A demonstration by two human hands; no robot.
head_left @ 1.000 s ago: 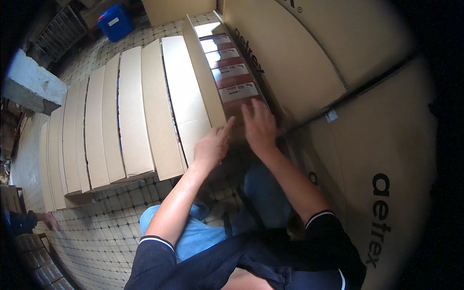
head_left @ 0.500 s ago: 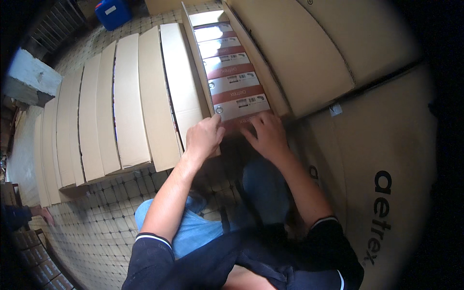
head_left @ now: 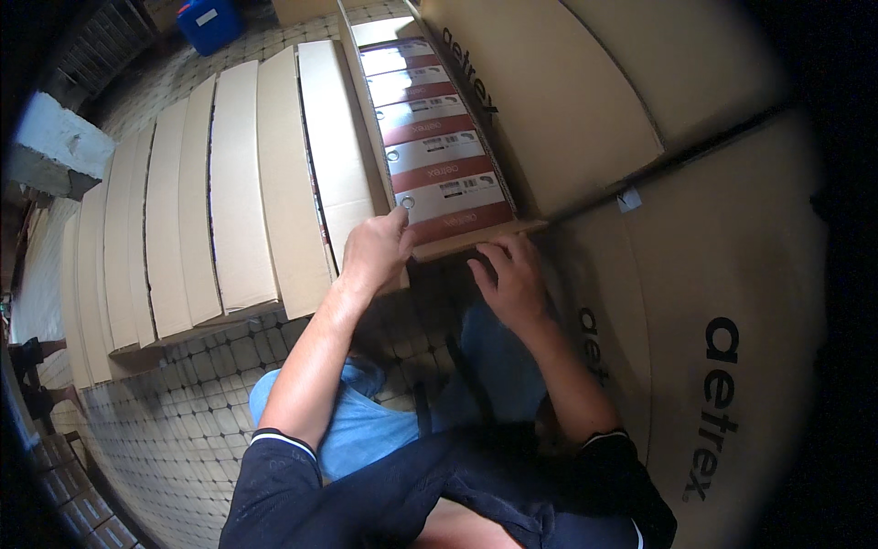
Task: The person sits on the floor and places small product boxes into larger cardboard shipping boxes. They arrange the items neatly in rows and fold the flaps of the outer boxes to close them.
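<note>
An open cardboard carton (head_left: 521,188) stands in front of me, packed with a row of white and red shoe boxes (head_left: 453,192). At its near left corner my left hand (head_left: 373,254) is closed on the carton's edge, with the thumb up by the closest shoe box. A narrow end flap (head_left: 471,240) runs along the carton's near side. Against that flap's right part lie the bent fingers of my right hand (head_left: 514,279); its thumb stands apart, and nothing shows between thumb and fingers.
Several tan cartons (head_left: 242,192) stand in a tight row to the left. Big cartons (head_left: 704,302) close in on the right. Behind are a blue jerrycan (head_left: 208,26) and a pale block (head_left: 59,137). Stacked boxes (head_left: 78,494) and part of another person (head_left: 46,389) are at lower left.
The near end flap now shows across the carton's front, where the right hand was before. My right hand has drawn back slightly toward me; the left keeps its place at the corner.
</note>
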